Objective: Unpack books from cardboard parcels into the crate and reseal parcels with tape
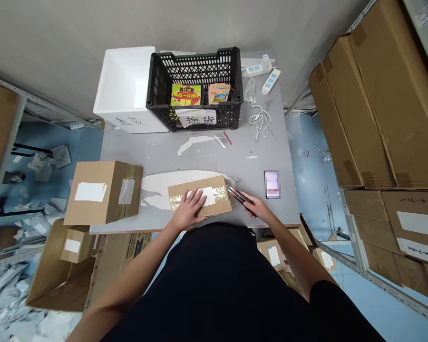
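Note:
A small taped cardboard box with a white label lies near the front edge of the grey table. My left hand rests flat on its top at the left, fingers stretched out over the label and tape. In my right hand is a black and red utility knife, fingers wrapped round its handle. The knife's tip points left, at the taped right end of the box; whether it touches the tape I cannot tell. A phone lies to the right of that hand.
A bigger cardboard box stands at the table's left front. Behind are a white foam box and a black plastic crate holding printed packets. Power strips and a white cable lie at the back right. Stacked cartons flank the right side.

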Motion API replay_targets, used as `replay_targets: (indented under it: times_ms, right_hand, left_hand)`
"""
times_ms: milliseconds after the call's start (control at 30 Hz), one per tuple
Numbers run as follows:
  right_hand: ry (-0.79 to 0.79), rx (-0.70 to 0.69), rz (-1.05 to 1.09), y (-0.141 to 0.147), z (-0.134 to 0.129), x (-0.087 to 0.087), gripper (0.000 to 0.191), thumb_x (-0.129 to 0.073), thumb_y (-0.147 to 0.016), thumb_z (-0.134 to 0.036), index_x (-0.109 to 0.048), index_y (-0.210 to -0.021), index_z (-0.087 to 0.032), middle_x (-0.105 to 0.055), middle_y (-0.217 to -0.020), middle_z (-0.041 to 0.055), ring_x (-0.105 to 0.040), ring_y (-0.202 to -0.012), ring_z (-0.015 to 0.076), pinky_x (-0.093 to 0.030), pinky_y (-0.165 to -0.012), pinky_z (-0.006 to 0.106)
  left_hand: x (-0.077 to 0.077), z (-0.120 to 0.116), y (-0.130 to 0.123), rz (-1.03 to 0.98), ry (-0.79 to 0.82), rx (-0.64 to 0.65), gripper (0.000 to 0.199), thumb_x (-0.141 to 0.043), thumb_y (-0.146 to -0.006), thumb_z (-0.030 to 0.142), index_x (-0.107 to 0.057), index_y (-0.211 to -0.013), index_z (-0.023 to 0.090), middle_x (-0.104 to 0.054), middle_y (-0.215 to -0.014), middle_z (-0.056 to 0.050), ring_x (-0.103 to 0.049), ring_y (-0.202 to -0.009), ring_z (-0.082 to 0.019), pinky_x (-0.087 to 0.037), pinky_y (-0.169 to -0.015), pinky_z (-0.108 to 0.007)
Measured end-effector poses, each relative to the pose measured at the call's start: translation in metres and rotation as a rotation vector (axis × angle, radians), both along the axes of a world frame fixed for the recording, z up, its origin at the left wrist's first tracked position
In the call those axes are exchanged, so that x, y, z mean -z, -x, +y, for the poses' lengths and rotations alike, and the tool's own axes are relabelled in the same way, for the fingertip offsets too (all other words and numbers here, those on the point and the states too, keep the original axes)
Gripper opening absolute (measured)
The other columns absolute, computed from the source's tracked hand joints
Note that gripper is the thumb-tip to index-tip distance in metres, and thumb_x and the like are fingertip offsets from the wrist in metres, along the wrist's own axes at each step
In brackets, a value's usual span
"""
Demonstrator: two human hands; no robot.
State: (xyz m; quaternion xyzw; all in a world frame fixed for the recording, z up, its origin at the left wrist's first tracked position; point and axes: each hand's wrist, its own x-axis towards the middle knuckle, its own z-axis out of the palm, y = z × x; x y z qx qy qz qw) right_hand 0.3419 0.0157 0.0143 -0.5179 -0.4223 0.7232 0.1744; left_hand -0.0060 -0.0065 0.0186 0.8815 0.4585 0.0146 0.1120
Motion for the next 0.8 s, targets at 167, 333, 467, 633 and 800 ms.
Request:
replay_targets:
  times_ms: [167, 333, 467, 633, 800]
  right_hand:
    - [-0.012, -0.081, -0.008, -0.011, 0.008, 0.003, 0.066, -0.053, -0.089, -0.035, -0.032, -0.152, -0.031, -0.054, -0.069, -0.0058, -0.042, -0.042, 0.0049, -0.035, -0.039, 0.016]
    - [-0.009, -0.187, -0.036, -0.019, 0.013, -0.007, 0.065, -0.053, -0.089, -0.031, -0.034, -0.151, -0.033, -0.054, -0.068, -0.0059, -0.043, -0.042, 0.0050, -0.036, -0.040, 0.016]
    - [0.002, -0.191, -0.054, -0.021, 0.007, -0.010, 0.065, -0.053, -0.089, -0.031, -0.034, -0.151, -0.035, -0.055, -0.068, -0.0055, -0.044, -0.043, 0.0060, -0.035, -0.038, 0.016]
    - [0.025, -0.168, -0.066, -0.022, 0.001, -0.006, 0.068, -0.055, -0.087, -0.031, -0.034, -0.151, -0.034, -0.055, -0.067, -0.0058, -0.044, -0.043, 0.0064, -0.036, -0.038, 0.016]
    - [0.046, -0.107, -0.048, -0.019, -0.011, -0.006, 0.067, -0.056, -0.087, -0.034, -0.035, -0.151, -0.031, -0.055, -0.067, -0.0062, -0.042, -0.042, 0.0056, -0.037, -0.040, 0.017]
  left_hand:
    - [0.003, 0.000, 0.000, 0.002, 0.001, -0.010, 0.081, -0.058, -0.084, 0.060, -0.032, -0.151, 0.025, -0.038, -0.154, -0.015, -0.026, -0.145, -0.037, -0.011, -0.116, -0.060]
    - [0.005, -0.002, 0.000, 0.006, -0.004, -0.013, 0.079, -0.057, -0.085, 0.060, -0.034, -0.150, 0.022, -0.038, -0.153, -0.017, -0.026, -0.145, -0.038, -0.012, -0.116, -0.061]
    - [0.005, -0.002, 0.000, -0.007, -0.006, -0.023, 0.079, -0.059, -0.084, 0.058, -0.034, -0.150, 0.024, -0.039, -0.153, -0.016, -0.027, -0.145, -0.037, -0.012, -0.116, -0.060]
    - [0.006, -0.003, 0.000, 0.010, 0.001, -0.024, 0.077, -0.057, -0.084, 0.059, -0.035, -0.149, 0.024, -0.039, -0.153, -0.016, -0.026, -0.145, -0.037, -0.011, -0.116, -0.061]
    - [0.007, -0.003, 0.001, 0.020, 0.001, -0.021, 0.077, -0.056, -0.084, 0.060, -0.037, -0.149, 0.024, -0.040, -0.152, -0.016, -0.026, -0.145, -0.037, -0.010, -0.117, -0.060]
